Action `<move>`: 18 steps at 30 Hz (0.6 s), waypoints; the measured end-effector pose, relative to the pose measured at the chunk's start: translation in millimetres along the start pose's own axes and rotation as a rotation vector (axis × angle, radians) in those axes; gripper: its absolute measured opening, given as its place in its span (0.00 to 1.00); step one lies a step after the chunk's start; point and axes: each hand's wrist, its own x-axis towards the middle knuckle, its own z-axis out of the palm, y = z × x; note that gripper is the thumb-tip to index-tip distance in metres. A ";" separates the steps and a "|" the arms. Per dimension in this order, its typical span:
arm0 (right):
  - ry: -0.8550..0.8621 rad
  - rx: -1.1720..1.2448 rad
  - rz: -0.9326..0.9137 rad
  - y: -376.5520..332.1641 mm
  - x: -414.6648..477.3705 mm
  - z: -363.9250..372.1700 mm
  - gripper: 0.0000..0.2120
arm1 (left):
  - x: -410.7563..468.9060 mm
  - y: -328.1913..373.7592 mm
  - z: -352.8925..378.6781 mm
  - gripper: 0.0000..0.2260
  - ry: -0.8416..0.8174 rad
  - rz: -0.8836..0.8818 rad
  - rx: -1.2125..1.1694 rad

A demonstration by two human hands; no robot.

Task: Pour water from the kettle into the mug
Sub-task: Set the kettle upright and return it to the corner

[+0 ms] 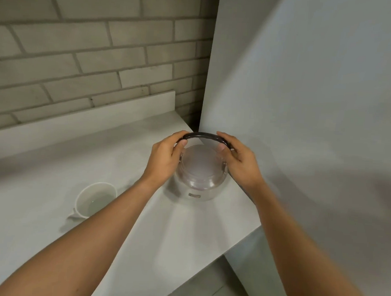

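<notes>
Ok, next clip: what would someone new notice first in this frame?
Both hands meet at the centre of the view on the dark arched handle of a clear glass kettle, the left hand on one end and the right hand on the other. The kettle stands near the counter's far right corner. A white mug with some water in it stands to the kettle's left, partly behind the left forearm.
</notes>
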 end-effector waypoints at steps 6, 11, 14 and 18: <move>-0.034 -0.060 0.017 28.7 12.1 7.0 0.16 | 3.1 -11.6 6.8 0.11 -0.022 -0.028 0.035; -0.023 -0.100 0.017 40.8 12.4 10.1 0.16 | 3.7 -18.2 10.8 0.12 -0.029 -0.036 0.039; -0.020 -0.122 0.018 44.2 13.2 10.3 0.17 | 4.2 -20.7 13.2 0.12 -0.026 -0.050 0.028; -0.003 -0.155 0.036 42.8 11.1 10.8 0.19 | 4.7 -24.0 12.7 0.12 -0.032 -0.028 0.060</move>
